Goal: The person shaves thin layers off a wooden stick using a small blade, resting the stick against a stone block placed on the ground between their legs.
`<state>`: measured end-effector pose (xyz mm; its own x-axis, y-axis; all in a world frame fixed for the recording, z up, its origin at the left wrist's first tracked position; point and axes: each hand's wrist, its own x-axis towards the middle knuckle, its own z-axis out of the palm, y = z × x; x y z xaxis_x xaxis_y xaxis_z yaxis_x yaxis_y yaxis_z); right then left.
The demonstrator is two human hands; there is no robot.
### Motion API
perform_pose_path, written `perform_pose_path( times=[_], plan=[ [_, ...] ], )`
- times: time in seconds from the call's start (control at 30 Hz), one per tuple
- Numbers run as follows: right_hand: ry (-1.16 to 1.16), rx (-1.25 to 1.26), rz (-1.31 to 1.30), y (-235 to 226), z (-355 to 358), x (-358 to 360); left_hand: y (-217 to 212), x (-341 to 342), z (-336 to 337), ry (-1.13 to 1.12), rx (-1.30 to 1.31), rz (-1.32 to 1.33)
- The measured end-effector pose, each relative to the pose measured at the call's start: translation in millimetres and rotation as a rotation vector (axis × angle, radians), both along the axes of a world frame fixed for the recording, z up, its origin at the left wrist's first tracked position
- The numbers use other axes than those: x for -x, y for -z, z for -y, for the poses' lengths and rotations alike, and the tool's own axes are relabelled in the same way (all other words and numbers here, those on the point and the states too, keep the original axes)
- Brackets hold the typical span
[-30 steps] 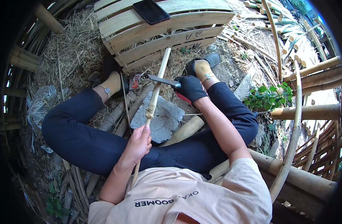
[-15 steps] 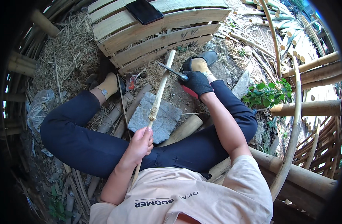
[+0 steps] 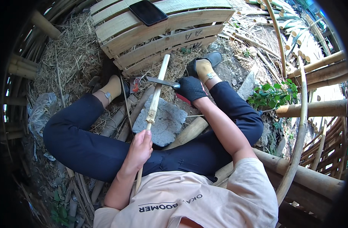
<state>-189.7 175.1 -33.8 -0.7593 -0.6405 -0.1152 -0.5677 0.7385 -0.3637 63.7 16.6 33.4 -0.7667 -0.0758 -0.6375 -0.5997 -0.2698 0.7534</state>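
Note:
My left hand grips a long pale bamboo strip that runs up and away from me, its frayed middle resting over a grey stone block between my legs. My right hand, in a black glove, holds a dark knife by its handle. The blade lies across the strip near its upper part, pointing left. My legs in dark trousers spread to either side of the stone.
A slatted bamboo panel stands ahead with a black phone on it. Dry straw covers the ground at left. Thick bamboo poles lie at right, beside a small green plant. A bamboo log lies under my right leg.
My right hand with the knife has shifted along the bamboo strip, and the blade now lies flatter across it. My left hand keeps its hold on the strip.

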Motion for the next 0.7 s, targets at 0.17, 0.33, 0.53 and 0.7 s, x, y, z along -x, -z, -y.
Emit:
perform_pose_path(
  times=[0.17, 0.33, 0.53, 0.7],
  plan=[
    [0.257, -0.037, 0.032, 34, -39, 55, 1, -1, -10, 0.029, -0.105, 0.09],
    [0.129, 0.195, -0.004, 13, -22, 14, 4, 6, 7, 0.003, -0.277, 0.071],
    [-0.011, 0.166, 0.028, -8, -6, -18, -7, 3, 0, 0.002, -0.205, 0.066],
    [-0.002, 0.154, -0.042, -12, -9, -10, -14, 1, -8, -0.009, -0.109, 0.019]
  ],
)
